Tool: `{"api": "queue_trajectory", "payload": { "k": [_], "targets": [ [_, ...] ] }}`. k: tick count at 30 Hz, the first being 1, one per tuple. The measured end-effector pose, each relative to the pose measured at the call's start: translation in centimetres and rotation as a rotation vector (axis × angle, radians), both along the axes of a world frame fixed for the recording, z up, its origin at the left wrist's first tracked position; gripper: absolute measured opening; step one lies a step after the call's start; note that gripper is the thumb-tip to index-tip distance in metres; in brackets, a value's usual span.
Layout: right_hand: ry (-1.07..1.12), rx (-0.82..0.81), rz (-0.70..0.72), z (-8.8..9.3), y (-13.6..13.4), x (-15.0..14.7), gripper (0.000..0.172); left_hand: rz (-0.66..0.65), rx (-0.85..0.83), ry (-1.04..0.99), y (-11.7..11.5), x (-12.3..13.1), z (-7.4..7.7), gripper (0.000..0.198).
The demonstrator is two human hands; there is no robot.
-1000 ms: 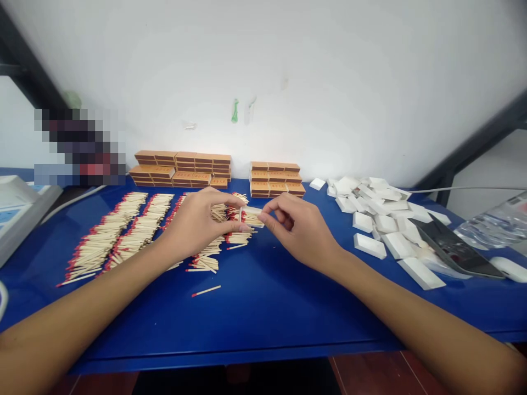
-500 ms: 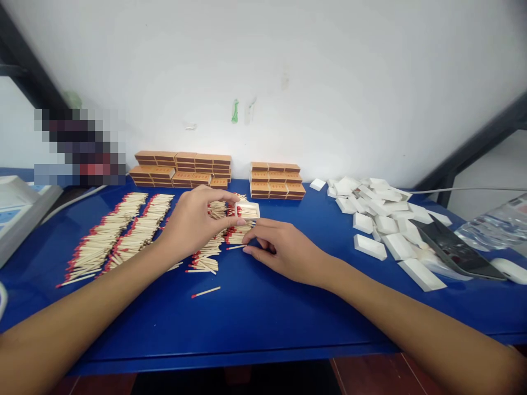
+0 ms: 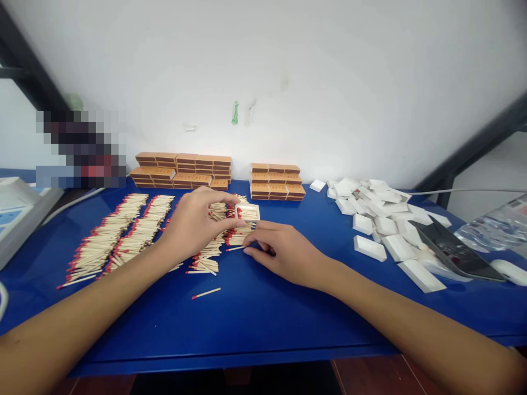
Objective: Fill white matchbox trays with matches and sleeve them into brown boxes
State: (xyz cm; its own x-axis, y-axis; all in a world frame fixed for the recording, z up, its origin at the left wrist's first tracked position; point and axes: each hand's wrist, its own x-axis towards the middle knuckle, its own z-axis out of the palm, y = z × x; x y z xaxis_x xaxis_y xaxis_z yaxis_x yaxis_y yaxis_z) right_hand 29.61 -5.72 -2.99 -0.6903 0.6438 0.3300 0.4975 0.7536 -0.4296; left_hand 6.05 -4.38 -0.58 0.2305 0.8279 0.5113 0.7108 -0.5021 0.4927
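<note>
Between the thumb and fingers of my left hand is a small white matchbox tray, tilted so its inside faces me, with some matches lying in it. My right hand is just below and to the right, its thumb and fingers pinched at the plain end of a match. That match has its red head to the left. Rows of red-headed matches lie under and beside the tray, partly hidden by my left hand. A single match lies closer to me on the blue table.
Brown matchboxes stand stacked in two groups along the wall. More match rows spread to the left. On the right are a heap of white trays, a dark phone, a white mouse and clear plastic.
Almost nothing differs. Both hands keep their places, with the tray and the match where they were; the whole view has shifted very slightly.
</note>
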Motion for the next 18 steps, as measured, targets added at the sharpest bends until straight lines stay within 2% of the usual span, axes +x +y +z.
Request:
{"api": "queue_trajectory", "payload": {
  "k": [18],
  "targets": [
    [-0.004, -0.004, -0.007, 0.11, -0.11, -0.08, 0.01, -0.007, 0.014, 0.013, 0.08, -0.02, -0.02, 0.034]
  ]
}}
